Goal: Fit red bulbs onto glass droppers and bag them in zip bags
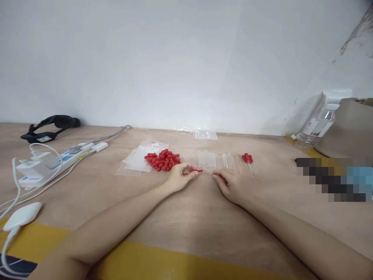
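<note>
My left hand (181, 177) pinches a red rubber dropper bulb (199, 170), its open end pointing right. Facing it, my right hand (229, 184) grips a thin clear dropper tube (207, 170) whose tip points left at the bulb. A small gap seems to lie between the two. Behind my left hand is a heap of red bulbs (162, 159). A row of loose clear tubes (214, 159) lies just beyond both hands. To the right of my right hand rest several droppers (250, 162) with red bulbs on their tubes.
Clear zip bags (136, 157) lie left of the heap, and another bag (205, 135) lies by the wall. A power strip (62, 159) with white cables and a black head strap (51, 127) are at left. A plastic bottle (319, 126) leans at the right back.
</note>
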The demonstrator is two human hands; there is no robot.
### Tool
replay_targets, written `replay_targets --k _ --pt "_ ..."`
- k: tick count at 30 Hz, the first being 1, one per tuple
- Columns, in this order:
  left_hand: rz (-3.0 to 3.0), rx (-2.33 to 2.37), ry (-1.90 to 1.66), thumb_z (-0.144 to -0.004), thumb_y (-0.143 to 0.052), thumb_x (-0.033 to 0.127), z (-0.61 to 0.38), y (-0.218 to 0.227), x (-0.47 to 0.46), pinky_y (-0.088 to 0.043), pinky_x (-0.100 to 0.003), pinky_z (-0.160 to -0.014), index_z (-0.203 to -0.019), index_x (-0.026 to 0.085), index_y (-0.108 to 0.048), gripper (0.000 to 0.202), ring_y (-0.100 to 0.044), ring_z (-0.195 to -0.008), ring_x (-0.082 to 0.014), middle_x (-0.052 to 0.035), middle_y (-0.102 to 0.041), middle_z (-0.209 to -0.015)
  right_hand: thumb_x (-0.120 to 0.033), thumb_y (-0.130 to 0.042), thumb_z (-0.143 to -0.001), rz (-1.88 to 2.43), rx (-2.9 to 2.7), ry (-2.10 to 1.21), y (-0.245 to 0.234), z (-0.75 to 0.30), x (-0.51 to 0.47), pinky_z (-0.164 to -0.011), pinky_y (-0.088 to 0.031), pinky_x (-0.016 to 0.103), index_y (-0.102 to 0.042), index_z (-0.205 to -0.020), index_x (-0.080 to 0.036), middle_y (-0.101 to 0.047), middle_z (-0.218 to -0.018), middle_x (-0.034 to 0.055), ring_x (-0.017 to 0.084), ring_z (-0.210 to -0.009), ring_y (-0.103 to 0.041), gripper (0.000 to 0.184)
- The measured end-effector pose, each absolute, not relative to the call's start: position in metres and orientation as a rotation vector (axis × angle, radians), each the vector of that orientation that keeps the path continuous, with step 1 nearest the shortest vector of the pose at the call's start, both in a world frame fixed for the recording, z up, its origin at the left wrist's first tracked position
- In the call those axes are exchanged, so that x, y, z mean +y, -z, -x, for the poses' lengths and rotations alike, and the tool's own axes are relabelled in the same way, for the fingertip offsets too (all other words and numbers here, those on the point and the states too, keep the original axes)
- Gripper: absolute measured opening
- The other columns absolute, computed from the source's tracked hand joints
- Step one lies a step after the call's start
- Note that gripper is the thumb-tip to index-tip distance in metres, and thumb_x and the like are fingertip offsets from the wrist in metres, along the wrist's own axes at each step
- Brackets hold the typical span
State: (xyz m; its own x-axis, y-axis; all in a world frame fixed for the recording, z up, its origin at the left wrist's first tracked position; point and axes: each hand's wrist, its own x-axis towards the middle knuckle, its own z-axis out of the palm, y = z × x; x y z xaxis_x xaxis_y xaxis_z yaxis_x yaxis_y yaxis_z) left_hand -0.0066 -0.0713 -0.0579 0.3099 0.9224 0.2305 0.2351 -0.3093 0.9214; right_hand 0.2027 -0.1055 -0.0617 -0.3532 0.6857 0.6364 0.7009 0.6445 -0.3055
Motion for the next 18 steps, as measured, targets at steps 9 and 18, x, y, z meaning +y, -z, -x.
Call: replay_targets --k 9,18 --pt "-1.743 0.982 -1.091 -0.073 -0.061 0.035 0.0074 0.0617 -0.0703 -0.051 -0.031 -0.068 -0.094 0.012 -0.055 0.031 -0.065 -0.07 -0.0177 -0.0072 -0.066 -0.077 -0.028 -0.04 -0.086 1.105 -2.106 -0.041 0.0577 -0.2012 -0.1076 -0.065 -0.039 0.03 -0.058 -0.089 -0.021 -0.062 -0.075 0.0032 0.015 -0.065 -0.055 0.02" --pt "-1.896 0.926 -1.033 -0.077 -0.056 0.035 0.0062 0.0636 -0.0715 -0.052 -0.027 -0.065 -0.095 0.014 -0.063 0.029 -0.063 -0.065 -0.0143 -0.0052 -0.066 -0.077 -0.031 -0.042 -0.085 1.105 -2.143 -0.036 0.0532 -0.2001 -0.111 -0.063 -0.038 0.03 -0.059 -0.089 -0.021 -0.06 -0.067 0.0012 0.014 -0.059 -0.053 0.02"
